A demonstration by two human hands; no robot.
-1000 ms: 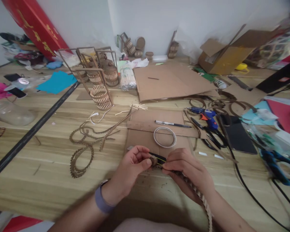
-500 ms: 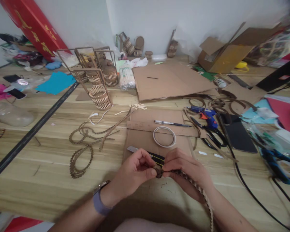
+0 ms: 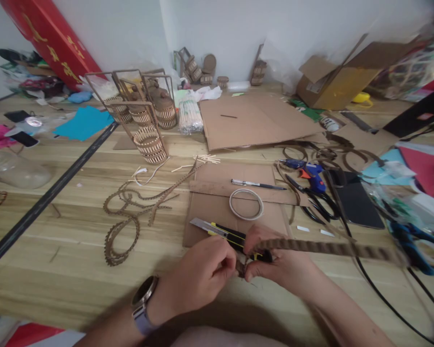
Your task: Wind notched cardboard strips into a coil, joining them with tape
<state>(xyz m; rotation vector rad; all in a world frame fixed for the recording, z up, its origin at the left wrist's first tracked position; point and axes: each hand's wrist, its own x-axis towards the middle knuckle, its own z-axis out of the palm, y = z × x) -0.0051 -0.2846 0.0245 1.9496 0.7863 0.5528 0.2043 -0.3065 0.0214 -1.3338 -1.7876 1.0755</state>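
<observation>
Between my two hands is a strip of corrugated cardboard (image 3: 311, 246), its near end coiled into a small roll (image 3: 240, 266). My left hand (image 3: 198, 274), its fingers curled, pinches the left side of the roll. My right hand (image 3: 275, 262) grips the roll from the right, thumb below, and the free length of strip runs out over that hand to the right. Just beyond my fingers a yellow and black utility knife (image 3: 227, 235) lies with its blade out, partly covered by my right hand.
A tape roll (image 3: 231, 205) and a pen (image 3: 256, 185) lie on cardboard ahead. Scissors (image 3: 323, 205), a glue gun (image 3: 315, 178) and a phone (image 3: 358, 198) are at right. Corrugated strips (image 3: 121, 241) lie at left; small slatted baskets (image 3: 150, 147) stand behind.
My left wrist has rolled over, turning the watch face up. The free strip has swung from hanging down over my right forearm to stretching out rightward. More of the utility knife shows.
</observation>
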